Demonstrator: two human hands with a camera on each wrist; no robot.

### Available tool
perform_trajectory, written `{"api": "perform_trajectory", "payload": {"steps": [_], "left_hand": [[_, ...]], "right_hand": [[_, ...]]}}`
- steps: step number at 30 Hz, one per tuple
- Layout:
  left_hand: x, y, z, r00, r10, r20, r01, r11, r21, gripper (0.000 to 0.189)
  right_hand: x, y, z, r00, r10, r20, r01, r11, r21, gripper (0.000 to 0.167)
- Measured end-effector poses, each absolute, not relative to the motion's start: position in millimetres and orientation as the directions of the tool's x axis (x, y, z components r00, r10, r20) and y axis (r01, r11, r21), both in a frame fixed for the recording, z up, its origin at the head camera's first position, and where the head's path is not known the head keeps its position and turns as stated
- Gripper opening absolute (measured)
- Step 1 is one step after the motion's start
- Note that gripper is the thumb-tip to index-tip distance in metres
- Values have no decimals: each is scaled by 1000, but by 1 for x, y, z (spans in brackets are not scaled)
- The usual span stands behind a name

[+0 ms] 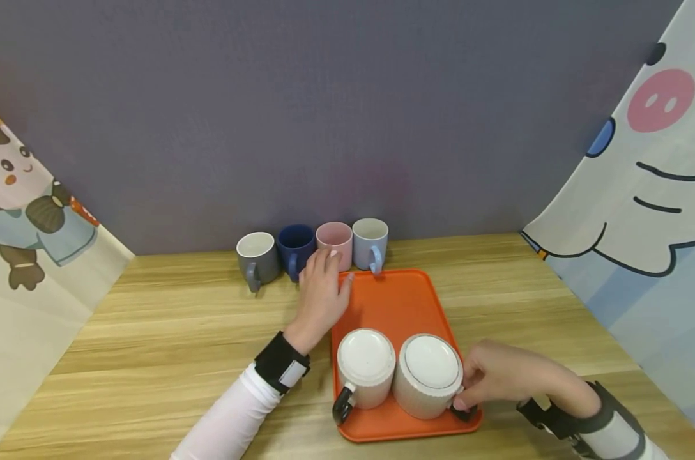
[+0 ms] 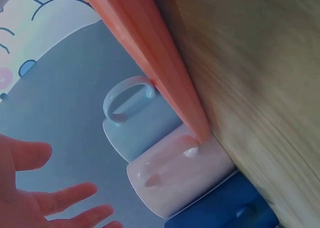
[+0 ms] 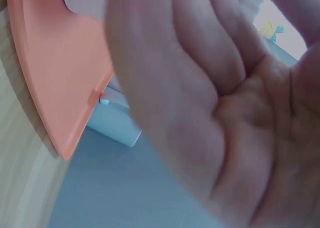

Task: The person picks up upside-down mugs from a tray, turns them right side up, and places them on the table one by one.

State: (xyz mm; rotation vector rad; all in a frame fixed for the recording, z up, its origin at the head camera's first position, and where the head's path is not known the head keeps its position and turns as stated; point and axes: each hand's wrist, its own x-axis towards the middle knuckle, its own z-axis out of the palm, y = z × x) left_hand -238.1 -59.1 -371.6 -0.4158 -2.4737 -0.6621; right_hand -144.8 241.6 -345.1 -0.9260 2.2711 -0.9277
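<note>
Right hand point(image 1: 499, 374): thumb and fingers pinch the black handle point(image 1: 465, 414) of an inverted white mug point(image 1: 428, 367), at 4 o'clock on the orange tray point(image 1: 396, 300). A second inverted white mug point(image 1: 366, 361) sits just beside it, at 9 o'clock, its own handle pointing to 7 o'clock. Left hand point(image 1: 324, 291): fingers extended, thumb spread wide, nothing held; it hovers by the pink mug point(image 2: 172, 173), contact not determinable. That mug stands upright beyond the tray, at 11 o'clock from its centre. Flanking: light blue mug point(image 1: 366, 251) at 3 o'clock, dark blue mug point(image 1: 292, 249) at 9 o'clock, then a grey mug point(image 1: 264, 263) further out
</note>
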Motion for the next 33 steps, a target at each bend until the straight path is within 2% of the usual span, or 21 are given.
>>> {"api": "perform_trajectory", "payload": {"steps": [5, 9, 21, 26, 33], "left_hand": [[-239, -60, -371, -804, 151, 575, 413, 838, 357, 39], [-238, -61, -371, -793, 152, 590, 419, 839, 347, 39], [-239, -62, -371, -794, 155, 588, 419, 841, 344, 40], [-239, -62, -371, -791, 151, 593, 418, 840, 345, 40], [-237, -63, -369, -790, 144, 596, 422, 833, 357, 39]], "right_hand": [[-153, 246, -350, -575, -794, -199, -330, 447, -831, 14], [-158, 248, -352, -525, -826, -205, -279, 394, -876, 14], [-164, 249, -356, -426, -884, -195, -266, 328, -906, 19], [-165, 250, -356, -420, -884, -206, -261, 336, -905, 21], [-166, 252, -354, -453, -868, -202, -262, 346, -901, 22]]}}
